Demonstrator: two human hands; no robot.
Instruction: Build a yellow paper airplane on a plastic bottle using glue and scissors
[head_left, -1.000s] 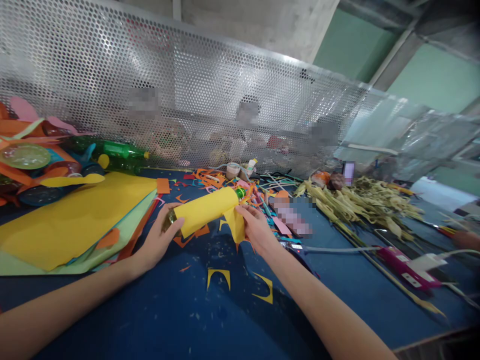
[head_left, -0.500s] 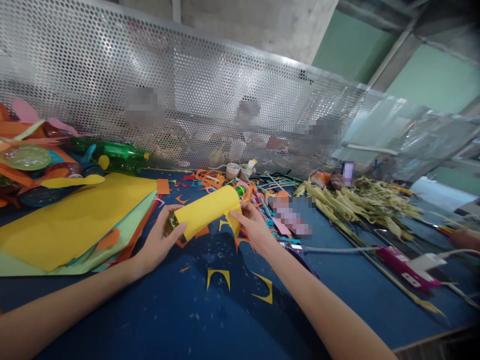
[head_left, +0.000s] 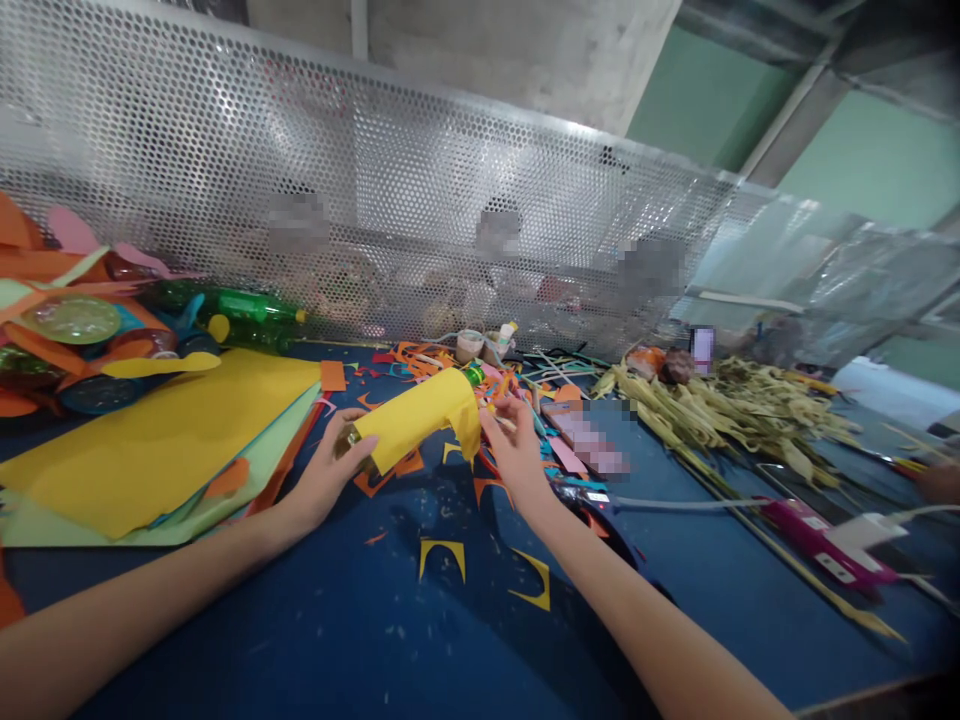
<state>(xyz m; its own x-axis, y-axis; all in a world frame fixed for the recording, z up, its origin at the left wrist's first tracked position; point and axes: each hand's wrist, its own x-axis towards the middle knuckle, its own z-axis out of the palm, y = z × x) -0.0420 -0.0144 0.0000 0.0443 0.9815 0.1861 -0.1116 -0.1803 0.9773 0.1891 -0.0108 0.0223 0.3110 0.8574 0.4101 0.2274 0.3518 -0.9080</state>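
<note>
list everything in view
Held bottle: 1, green neck, centre
Paper wrap: 1, yellow, around bottle
Paper sheets: several, yellow topmost, left
Other bottles: several, some green, back left
Paper scraps: many, mixed colours, centre
Cups: 2, whitish, behind scraps
Dried leaves: pile, yellowish, back right
Power strip: 1, magenta, right
Mesh panel: 1, silvery, back
Table: 1, blue, beneath
Another person's hand: 1, blurred, right edge
Small blurred items: unclear, not counted
Left hand: 1, bare, holding bottle's base end
Right hand: 1, bare, by wrap's loose flap
</note>
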